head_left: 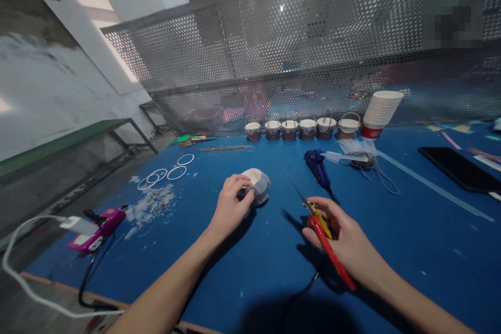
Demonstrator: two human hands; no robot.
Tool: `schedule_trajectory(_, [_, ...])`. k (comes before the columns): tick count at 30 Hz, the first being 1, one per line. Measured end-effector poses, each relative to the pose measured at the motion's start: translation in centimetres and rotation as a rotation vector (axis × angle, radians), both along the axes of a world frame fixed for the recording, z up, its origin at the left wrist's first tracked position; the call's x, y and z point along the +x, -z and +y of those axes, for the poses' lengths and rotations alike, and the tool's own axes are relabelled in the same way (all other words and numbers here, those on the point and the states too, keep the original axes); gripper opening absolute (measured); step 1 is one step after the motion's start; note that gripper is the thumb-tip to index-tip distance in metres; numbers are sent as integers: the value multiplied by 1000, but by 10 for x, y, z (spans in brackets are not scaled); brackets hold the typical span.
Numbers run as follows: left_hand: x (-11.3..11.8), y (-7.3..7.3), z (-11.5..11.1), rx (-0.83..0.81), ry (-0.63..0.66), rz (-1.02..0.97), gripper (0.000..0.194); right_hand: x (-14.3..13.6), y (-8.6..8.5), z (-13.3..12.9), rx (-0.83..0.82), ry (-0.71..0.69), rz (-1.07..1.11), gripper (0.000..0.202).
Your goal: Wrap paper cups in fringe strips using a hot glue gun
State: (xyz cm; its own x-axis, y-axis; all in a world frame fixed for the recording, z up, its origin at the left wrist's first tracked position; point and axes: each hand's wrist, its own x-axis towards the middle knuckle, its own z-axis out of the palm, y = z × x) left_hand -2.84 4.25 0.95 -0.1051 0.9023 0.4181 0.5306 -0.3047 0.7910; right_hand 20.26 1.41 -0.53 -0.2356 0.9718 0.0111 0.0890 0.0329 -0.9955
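Note:
My left hand has its fingers curled round the side of a small cup, which has a whitish top and pale, thin material about its side. The cup rests on the blue table, and the hand hides its near left part. My right hand grips scissors with one red and one yellow handle. Their narrow blades look closed and point away from me, up and to the left. Just beyond this hand lies a blue glue gun with a translucent glue stick at its rear.
A row of small handled buckets and a paper cup stack stand by the perforated metal screen. White rings and scraps lie left, near a purple power strip. A black phone lies right.

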Motion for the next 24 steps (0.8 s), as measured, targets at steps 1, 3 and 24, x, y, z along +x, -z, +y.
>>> schedule_trajectory(1, [1,-3,-2,-23,-1,-104,4,-1,0,-1,8,-11,-6,45])
schedule_trajectory(3, [2,-8,-7,-85,-1,-304,8,-2,1,-4,21,-31,-21,45])
schedule_trajectory(24, [13,-9,-17,-421,371,-1190,14,-19,4,-10,-177,-119,296,61])
